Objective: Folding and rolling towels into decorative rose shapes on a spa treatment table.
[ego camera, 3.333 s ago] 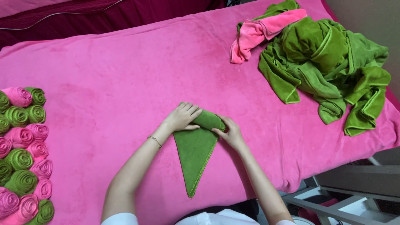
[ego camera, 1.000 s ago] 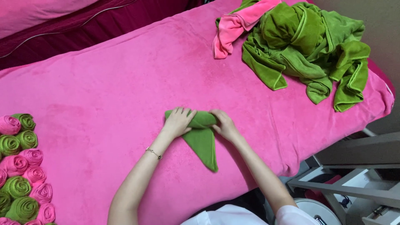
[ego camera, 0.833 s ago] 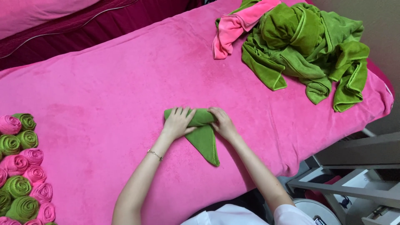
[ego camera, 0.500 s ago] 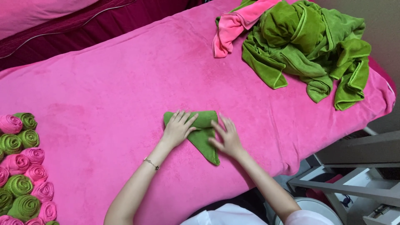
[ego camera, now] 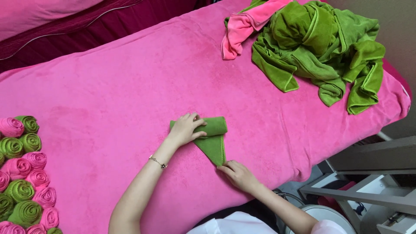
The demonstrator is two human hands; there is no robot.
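On the bed, mid-front: green cloth (ego camera: 211, 135), part rolled, lying on the pink cover (ego camera: 130, 86); roll across the top, a triangular tail pointing toward the person.
Left hand (ego camera: 185, 129): fingers spread and laid flat over the roll's left end, pressing it down rather than gripping.
Right hand (ego camera: 237, 173): at the tail's tip, fingertips pinching or just touching the point; I cannot tell which from here.
Feel: plush terry by the look, so I judge it light, soft and limp, with no stiffness to hold a shape once let go.
Slip: fleecy on fleecy, likely to cling rather than slide; nothing fragile about it.
Hold: the stitched hem along the tail gives the firmest pinch; the roll itself wants a flat palm or a wrap of the fingers, or it will loosen.
Near edge: the tail tip lies close to the bed's front edge, right hand almost at the drop.
Right edge: the cover falls away to the right, with a grey frame (ego camera: 359, 190) below.
Open room: wide bare cover behind and left of the roll.
Pile (ego camera: 320, 47): loose green cloths with 1 pink among them, far right corner, well apart.
Rosettes (ego camera: 21, 173): finished pink and green rolls packed together at the left edge, well apart.
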